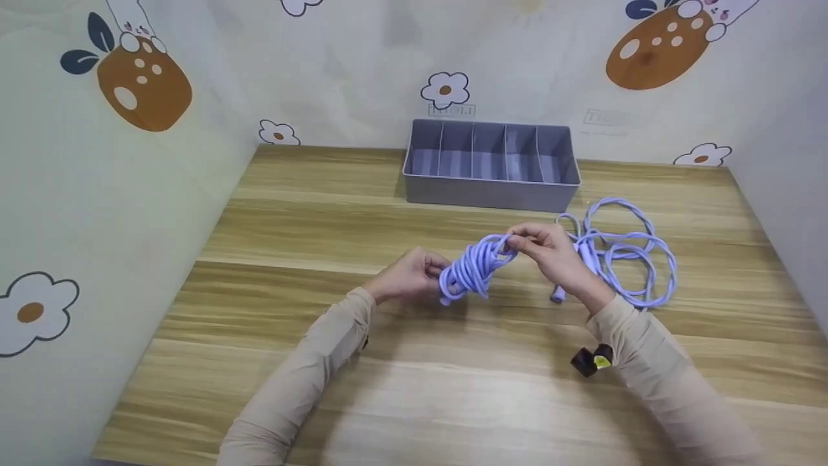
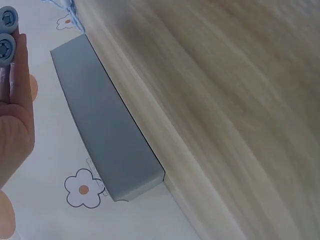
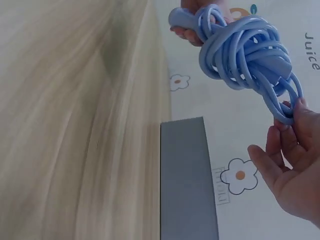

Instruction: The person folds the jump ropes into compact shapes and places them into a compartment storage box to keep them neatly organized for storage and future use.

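A blue jump rope (image 1: 471,268), wound into a thick bundle, is held above the table between both hands. My left hand (image 1: 409,277) grips its lower left end, where the handles are. In the left wrist view two round handle ends (image 2: 6,49) show beside the left fingers. My right hand (image 1: 557,257) pinches the loops at the other end between thumb and fingers. The right wrist view shows the coils (image 3: 245,52) wrapped several times around the middle, with the right hand (image 3: 295,165) at the loop end.
A second blue jump rope (image 1: 673,272) lies loosely looped on the table, partly behind the right forearm. At the back stands a grey box (image 1: 491,193) with several compartments, near the patterned wall (image 1: 349,71). The wooden table (image 1: 278,336) stretches around the hands.
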The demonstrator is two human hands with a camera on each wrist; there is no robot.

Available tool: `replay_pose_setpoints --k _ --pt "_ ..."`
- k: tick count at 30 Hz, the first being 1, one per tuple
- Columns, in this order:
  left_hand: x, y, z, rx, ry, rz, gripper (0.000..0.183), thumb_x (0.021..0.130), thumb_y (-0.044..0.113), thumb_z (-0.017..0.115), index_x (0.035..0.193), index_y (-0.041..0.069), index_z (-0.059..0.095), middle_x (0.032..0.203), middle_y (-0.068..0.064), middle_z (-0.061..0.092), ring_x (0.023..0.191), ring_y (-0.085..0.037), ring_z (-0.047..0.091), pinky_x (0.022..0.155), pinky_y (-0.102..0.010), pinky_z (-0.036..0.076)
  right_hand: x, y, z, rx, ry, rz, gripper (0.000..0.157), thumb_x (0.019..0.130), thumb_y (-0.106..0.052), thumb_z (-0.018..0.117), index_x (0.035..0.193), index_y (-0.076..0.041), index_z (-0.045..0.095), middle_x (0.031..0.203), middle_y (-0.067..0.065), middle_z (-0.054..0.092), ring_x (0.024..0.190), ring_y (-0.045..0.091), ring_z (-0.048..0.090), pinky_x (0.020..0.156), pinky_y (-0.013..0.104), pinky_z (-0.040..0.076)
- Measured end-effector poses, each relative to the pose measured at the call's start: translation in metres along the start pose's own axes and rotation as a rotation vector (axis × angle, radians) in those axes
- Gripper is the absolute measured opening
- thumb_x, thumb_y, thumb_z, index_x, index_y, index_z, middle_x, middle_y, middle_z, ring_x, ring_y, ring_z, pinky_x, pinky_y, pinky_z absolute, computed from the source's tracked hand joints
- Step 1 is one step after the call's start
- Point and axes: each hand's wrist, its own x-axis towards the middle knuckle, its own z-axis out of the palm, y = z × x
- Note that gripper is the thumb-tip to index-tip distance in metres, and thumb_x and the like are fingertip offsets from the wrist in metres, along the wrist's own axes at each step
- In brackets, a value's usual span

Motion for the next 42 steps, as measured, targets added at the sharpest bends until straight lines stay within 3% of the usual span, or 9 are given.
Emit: replay_pose_setpoints --k 5,11,17,21,27,33,36,40,42 --pt "0.002 0.0 -0.004 -0.144 -0.09 -0.049 0.027 0.074 -0.013 0.057 0.101 -0.015 0.058 0.081 -0.014 0.069 0.064 -0.011 0.065 0.06 -0.023 0.054 -0.003 0.0 0.006 0.315 0.051 0.085 0.017 0.09 0.0 0.051 0.097 -0.007 0.064 0.078 -0.004 0.067 0.071 0.005 0.06 0.07 0.02 0.051" --pt "0.001 -0.002 -0.012 -0.272 -0.134 -0.081 0.031 0.074 -0.014 0.052 0.104 -0.014 0.056 0.072 0.002 0.068 0.062 -0.009 0.064 0.056 -0.017 0.05 -0.006 0.002 0.007 0.65 -0.098 0.133 0.021 0.089 -0.008 0.055 0.11 -0.011 0.056 0.081 0.002 0.069 0.074 0.011 0.064 0.072 0.026 0.054" --pt "0.0 -0.003 -0.018 -0.344 -0.159 -0.084 0.036 0.07 -0.016 0.049 0.092 0.008 0.065 0.071 0.001 0.068 0.061 -0.009 0.063 0.058 -0.017 0.051 -0.008 0.004 -0.001 0.723 -0.26 0.133 0.032 0.089 0.001 0.051 0.12 -0.009 0.049 0.091 0.007 0.069 0.082 0.015 0.065 0.078 0.032 0.053" --pt "-0.001 -0.006 -0.017 -0.361 -0.141 -0.106 0.034 0.073 -0.016 0.051 0.097 0.003 0.065 0.071 0.001 0.069 0.061 -0.009 0.063 0.056 -0.016 0.049 -0.008 0.002 -0.004 0.672 -0.285 0.13 0.04 0.084 0.013 0.047 0.117 -0.008 0.052 0.097 0.008 0.067 0.085 0.016 0.064 0.078 0.03 0.053" --pt "-0.002 -0.008 -0.015 -0.351 -0.117 -0.139 0.033 0.076 -0.013 0.052 0.109 -0.014 0.055 0.07 0.0 0.068 0.059 -0.009 0.062 0.053 -0.015 0.048 -0.009 0.006 0.002 0.492 -0.165 -0.003 0.043 0.074 0.021 0.048 0.1 -0.01 0.063 0.097 0.002 0.062 0.082 0.014 0.064 0.07 0.026 0.055" --pt "-0.004 -0.005 -0.015 -0.32 -0.109 -0.174 0.031 0.077 -0.01 0.053 0.108 -0.011 0.057 0.071 0.0 0.068 0.06 -0.009 0.063 0.054 -0.016 0.048 -0.009 0.011 0.007 0.185 -0.024 -0.246 0.031 0.075 0.022 0.052 0.088 0.0 0.07 0.093 0.005 0.047 0.084 0.009 0.055 0.067 0.021 0.054" --pt "-0.004 -0.002 -0.015 -0.307 -0.098 -0.196 0.033 0.076 -0.011 0.052 0.109 -0.011 0.056 0.071 0.0 0.068 0.06 -0.009 0.063 0.055 -0.017 0.049 -0.006 0.01 0.004 -0.155 -0.003 -0.446 0.022 0.073 0.019 0.059 0.086 0.004 0.07 0.091 0.009 0.05 0.085 0.012 0.055 0.068 0.021 0.053" --pt "-0.002 0.0 -0.013 -0.307 -0.032 -0.239 0.035 0.077 -0.01 0.053 0.112 -0.012 0.054 0.072 0.0 0.068 0.06 -0.008 0.062 0.056 -0.017 0.05 0.002 0.009 -0.003 -0.865 0.011 -0.78 0.018 0.075 0.01 0.062 0.086 -0.003 0.068 0.088 0.012 0.054 0.076 0.021 0.057 0.055 0.028 0.052" --pt "-0.001 0.0 -0.01 -0.319 0.027 -0.259 0.036 0.076 -0.011 0.053 0.112 -0.012 0.054 0.072 0.0 0.068 0.059 -0.008 0.062 0.057 -0.017 0.051 0.007 0.007 -0.006 -1.121 -0.006 -0.903 0.011 0.077 0.003 0.061 0.086 -0.004 0.063 0.084 0.011 0.054 0.07 0.023 0.054 0.047 0.03 0.048"
